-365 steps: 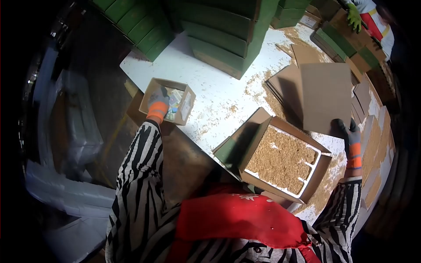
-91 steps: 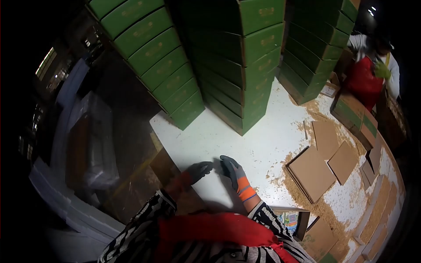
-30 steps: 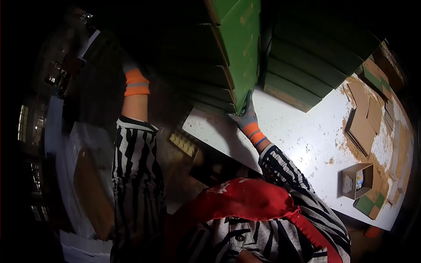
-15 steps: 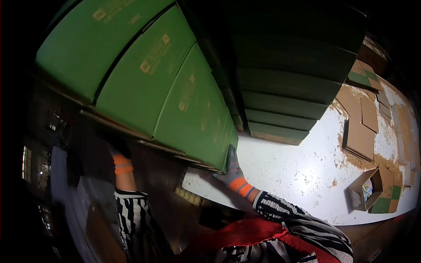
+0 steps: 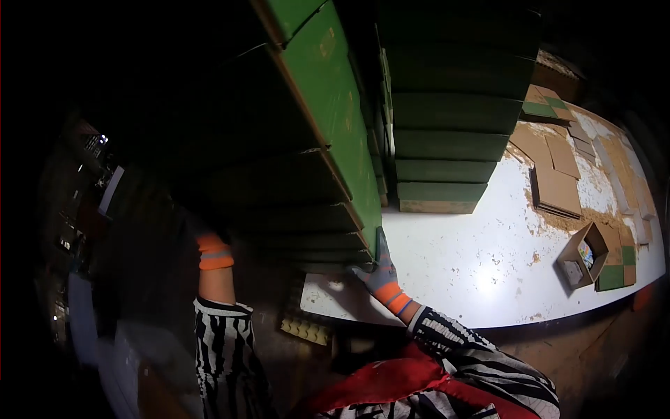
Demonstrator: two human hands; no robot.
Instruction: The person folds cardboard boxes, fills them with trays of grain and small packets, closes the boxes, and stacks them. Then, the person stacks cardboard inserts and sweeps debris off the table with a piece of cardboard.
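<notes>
A tall stack of green boxes [image 5: 342, 126] leans over the left part of the white table, its near sides in deep shadow. My right hand [image 5: 382, 271], in a grey and orange glove, grips the stack's bottom corner, thumb under the edge and fingers up along the green face. My left hand [image 5: 199, 227] reaches up at the stack's shadowed left side; its fingers are lost in the dark, and only the orange cuff and part of the glove show. Just behind stands a second stack of green boxes [image 5: 450, 145] on the white table [image 5: 460, 258].
A small open carton [image 5: 574, 269] with colourful packets stands at the right of the table, beside flat green and brown cardboard [image 5: 618, 269]. Brown cardboard sheets [image 5: 556, 190] lie among wood shavings. Yellow moulded trays [image 5: 305, 331] are below the table's left edge.
Since half a second ago, the held stack has turned, its green face now narrower and its dark sides showing. Earlier, both hands were free near the table, before they took hold of the stack.
</notes>
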